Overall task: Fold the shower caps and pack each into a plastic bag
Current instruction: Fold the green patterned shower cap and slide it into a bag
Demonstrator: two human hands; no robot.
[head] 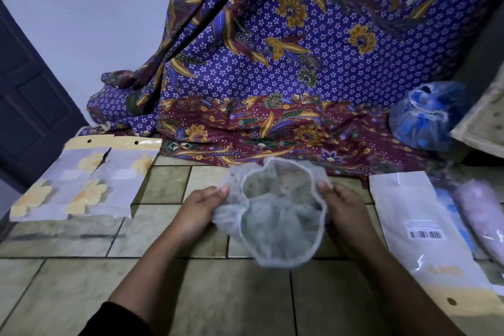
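A clear shower cap (281,224) with a white elastic rim is spread open between both hands above the tiled floor. My left hand (200,206) pinches its left edge, thumb on top. My right hand (342,206) pinches its right edge the same way. Two plastic bags with yellow flowers (79,183) lie flat at the left. A white plastic bag with a barcode label (425,232) lies at the right. Beside it lie folded blue and pink caps (480,215). A blue shower cap (425,114) sits bunched at the back right.
A purple and maroon batik cloth (272,76) hangs and drapes across the back onto the floor. A dark door (27,95) stands at the left. A pale framed board (482,123) leans at the far right. Green-beige floor tiles (223,297) lie in front of me.
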